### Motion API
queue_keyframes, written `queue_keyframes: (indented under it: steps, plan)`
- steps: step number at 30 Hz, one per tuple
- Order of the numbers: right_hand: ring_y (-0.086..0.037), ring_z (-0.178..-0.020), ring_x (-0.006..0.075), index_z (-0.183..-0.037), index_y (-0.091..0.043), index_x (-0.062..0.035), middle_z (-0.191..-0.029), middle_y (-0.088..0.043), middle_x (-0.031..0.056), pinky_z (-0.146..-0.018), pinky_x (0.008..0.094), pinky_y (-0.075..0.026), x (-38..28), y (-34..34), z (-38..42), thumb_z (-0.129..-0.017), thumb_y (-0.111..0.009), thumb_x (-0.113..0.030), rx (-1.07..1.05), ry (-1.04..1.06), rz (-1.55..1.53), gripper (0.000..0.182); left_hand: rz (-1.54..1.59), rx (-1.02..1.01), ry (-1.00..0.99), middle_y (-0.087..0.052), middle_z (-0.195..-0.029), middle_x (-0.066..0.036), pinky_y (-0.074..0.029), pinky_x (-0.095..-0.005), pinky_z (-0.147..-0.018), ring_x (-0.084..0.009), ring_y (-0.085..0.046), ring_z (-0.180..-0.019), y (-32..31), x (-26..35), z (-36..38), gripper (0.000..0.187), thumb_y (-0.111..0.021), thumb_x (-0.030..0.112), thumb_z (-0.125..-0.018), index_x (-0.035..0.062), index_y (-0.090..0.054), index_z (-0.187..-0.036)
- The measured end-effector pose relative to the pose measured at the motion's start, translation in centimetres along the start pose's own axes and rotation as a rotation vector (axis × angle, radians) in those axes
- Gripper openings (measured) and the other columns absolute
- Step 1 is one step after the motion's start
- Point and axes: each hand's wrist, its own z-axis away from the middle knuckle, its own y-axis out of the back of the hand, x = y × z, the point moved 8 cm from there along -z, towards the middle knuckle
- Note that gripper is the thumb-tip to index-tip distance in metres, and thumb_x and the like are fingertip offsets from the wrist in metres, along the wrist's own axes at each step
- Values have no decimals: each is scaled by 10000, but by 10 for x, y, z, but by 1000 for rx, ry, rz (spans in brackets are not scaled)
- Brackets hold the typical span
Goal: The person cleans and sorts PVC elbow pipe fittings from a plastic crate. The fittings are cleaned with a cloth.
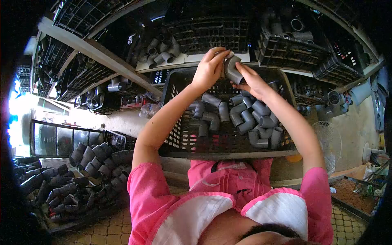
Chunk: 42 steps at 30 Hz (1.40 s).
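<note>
Both hands are raised over the far side of a black plastic crate (228,155). Between them is a grey pipe elbow (233,71), its bend facing up. My left hand (210,69) is closed, its fingertips at the elbow's upper end by a small pale bit I cannot make out. My right hand (254,83) grips the elbow's lower end, with the thumb and fingers on either side. Several loose grey elbows lie in the crate below, among them an elbow (223,111) left of centre and an elbow (258,139) near the front right.
Shelves ahead carry black crates (292,49) of fittings, and loose grey fittings (160,52) sit on a shelf. A large heap of dark pipe fittings (81,179) lies at lower left. To the right stand a fan (328,143) and a wire-mesh tray (355,192).
</note>
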Motion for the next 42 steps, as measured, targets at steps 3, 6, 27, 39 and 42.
queue_keyframes:
  steps: [3,6,27,39,42]
  plan:
    - [-637,-889,142,-1217,-573,-111,-1063,-634,34,-736,330,-570,-3,-1,2,-997,-526,-428,36,17,-69,388,-9,-55,10,-594,-1172,-159,-510,-415,-888,-357,-611,-1040,2,9,10,317,-601,13,-879,57,-638,-1191]
    - [-602,-986,130,-1274,-547,-128,-1134,-594,20,-756,340,-570,-11,5,-3,-1008,-508,-421,0,80,-40,398,21,-129,-40,-605,-1138,-163,-517,-411,-870,-358,-622,-1006,-2,24,15,287,-611,42,-897,62,-651,-1180]
    - [-557,-1155,215,-1286,-384,-180,-1261,-529,59,-875,432,-547,-23,31,18,-963,-622,-233,132,221,-165,405,96,-204,-16,-626,-1074,-142,-538,-396,-827,-339,-645,-959,-13,43,-1,275,-634,109,-886,90,-685,-1155]
    - [-614,-957,180,-1091,-603,-48,-1050,-641,63,-859,367,-501,-33,50,8,-949,-527,-162,27,227,-263,197,27,-76,-176,-587,-1037,-137,-538,-414,-776,-338,-626,-907,-31,50,-3,277,-655,70,-859,53,-609,-1131]
    - [-616,-951,175,-1097,-605,-58,-1050,-641,61,-836,360,-512,-38,32,13,-950,-541,-178,0,238,-249,200,-11,-20,-199,-578,-1030,-131,-536,-405,-760,-335,-625,-894,-20,53,-8,260,-656,72,-858,62,-617,-1114]
